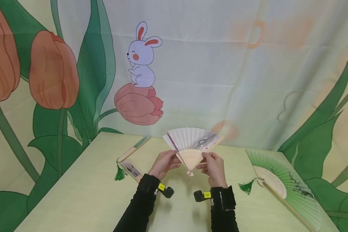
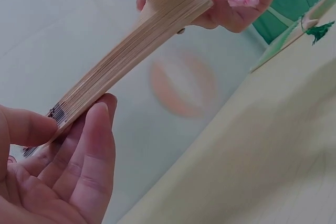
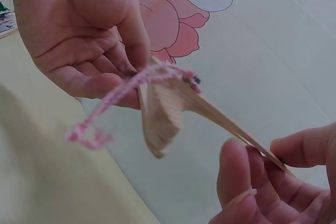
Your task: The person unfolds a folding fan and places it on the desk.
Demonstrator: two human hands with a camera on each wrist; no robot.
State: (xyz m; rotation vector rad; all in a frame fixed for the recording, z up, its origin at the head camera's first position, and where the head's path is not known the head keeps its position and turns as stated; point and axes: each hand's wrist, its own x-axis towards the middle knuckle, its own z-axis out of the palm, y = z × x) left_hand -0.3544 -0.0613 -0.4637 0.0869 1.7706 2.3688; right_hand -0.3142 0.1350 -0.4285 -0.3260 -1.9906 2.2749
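Both hands hold a partly spread folding fan (image 1: 195,138) above the table, its white pleated leaf upward. Grey and red marks show on the leaf; the ribs are pale and pierced. My left hand (image 1: 164,163) pinches the fan's left edge between thumb and fingers. At the opposite edge, my right hand (image 1: 214,167) pinches the outer rib. From the pivot end hangs a pink cord (image 3: 121,90). Seen from the left wrist, the ribs (image 2: 115,59) lie edge-on in a tight stack. The outer rib (image 3: 236,132) runs into the right fingers in the right wrist view.
On the table (image 1: 84,180), two folded fans lie to the left, one green-tipped (image 1: 134,149) and one with a printed picture (image 1: 131,169), beside a green tassel (image 1: 120,174). A spread green fan (image 1: 295,180) lies at the right. A printed curtain (image 1: 197,80) hangs behind.
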